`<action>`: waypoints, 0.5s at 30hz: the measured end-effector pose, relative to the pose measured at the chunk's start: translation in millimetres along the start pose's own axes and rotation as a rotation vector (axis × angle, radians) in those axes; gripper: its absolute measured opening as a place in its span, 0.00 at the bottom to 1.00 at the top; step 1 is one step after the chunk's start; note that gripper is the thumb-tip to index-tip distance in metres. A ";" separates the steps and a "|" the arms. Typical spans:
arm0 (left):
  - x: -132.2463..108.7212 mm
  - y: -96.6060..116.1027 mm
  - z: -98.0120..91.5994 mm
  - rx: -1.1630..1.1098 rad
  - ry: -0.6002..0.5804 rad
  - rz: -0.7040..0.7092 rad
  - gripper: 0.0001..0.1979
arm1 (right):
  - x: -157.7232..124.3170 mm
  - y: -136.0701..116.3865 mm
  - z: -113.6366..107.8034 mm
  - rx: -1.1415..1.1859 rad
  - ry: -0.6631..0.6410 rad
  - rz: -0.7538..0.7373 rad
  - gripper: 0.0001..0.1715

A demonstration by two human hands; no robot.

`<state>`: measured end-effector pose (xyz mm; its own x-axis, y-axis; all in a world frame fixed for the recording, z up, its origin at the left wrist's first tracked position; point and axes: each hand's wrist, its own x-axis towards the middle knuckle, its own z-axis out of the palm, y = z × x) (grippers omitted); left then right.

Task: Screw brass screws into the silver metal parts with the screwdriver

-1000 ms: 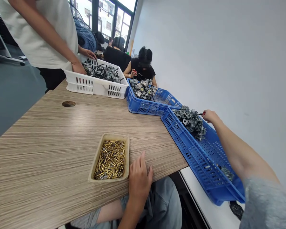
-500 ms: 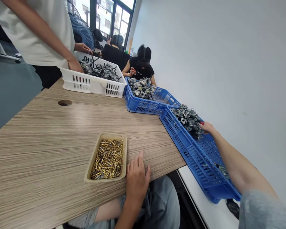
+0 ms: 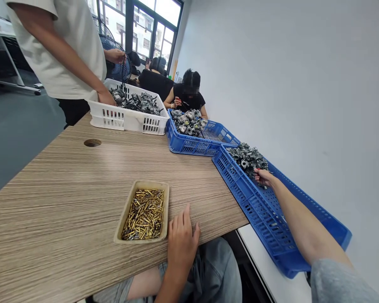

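Note:
My left hand [image 3: 182, 231] lies on the wooden table, fingers stretched out, just right of a shallow beige tray [image 3: 118, 229]. Brass-coloured pins [image 3: 147, 212] fill that tray. On the right, my right hand [image 3: 264, 177] reaches into a long blue crate [image 3: 255, 200]. Its fingers are closed around a small red thing [image 3: 257, 169], whose kind I cannot make out. The hand is at the near right side of a heap of grey metal castings [image 3: 248, 158]; whether it touches them is hard to tell.
A second blue crate [image 3: 192, 148] holds more metal parts. Behind the table's far left, a person in a white shirt [image 3: 72, 54] has one hand in a white crate [image 3: 134, 124]. Another person [image 3: 191, 99] sits at the back. The table has a round hole [image 3: 92, 143].
My right hand has moved left, closer over the castings, still with the red thing. My left hand stays put. The person in white has raised one hand, holding something dark and thin.

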<state>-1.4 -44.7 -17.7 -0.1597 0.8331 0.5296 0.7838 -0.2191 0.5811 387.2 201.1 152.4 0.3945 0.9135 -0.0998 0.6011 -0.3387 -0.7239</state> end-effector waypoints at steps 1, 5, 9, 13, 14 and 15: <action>-0.3 0.0 0.1 0.000 0.001 0.000 0.27 | -0.9 -1.9 1.2 0.046 -0.008 0.007 0.27; -1.1 -0.3 1.0 0.006 -0.006 0.002 0.28 | -3.3 -6.4 2.0 0.205 -0.016 0.022 0.31; -1.3 -1.1 1.5 0.019 -0.015 0.008 0.28 | -4.6 -4.8 4.5 0.332 -0.006 0.025 0.31; -1.1 -0.9 0.7 0.025 -0.035 0.003 0.27 | -5.6 -1.9 9.9 0.435 0.007 0.018 0.29; -1.0 -0.7 0.5 0.028 -0.039 0.000 0.27 | -5.5 -2.0 10.5 0.458 0.010 0.012 0.28; -0.9 -0.4 0.4 0.033 -0.040 -0.002 0.27 | -5.2 -2.6 10.5 0.479 0.013 0.002 0.28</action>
<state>-1.4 -45.1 -18.7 -0.1375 0.8535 0.5027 0.8032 -0.2009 0.5608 376.3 199.5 147.7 0.4058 0.9090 -0.0954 0.2134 -0.1957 -0.9572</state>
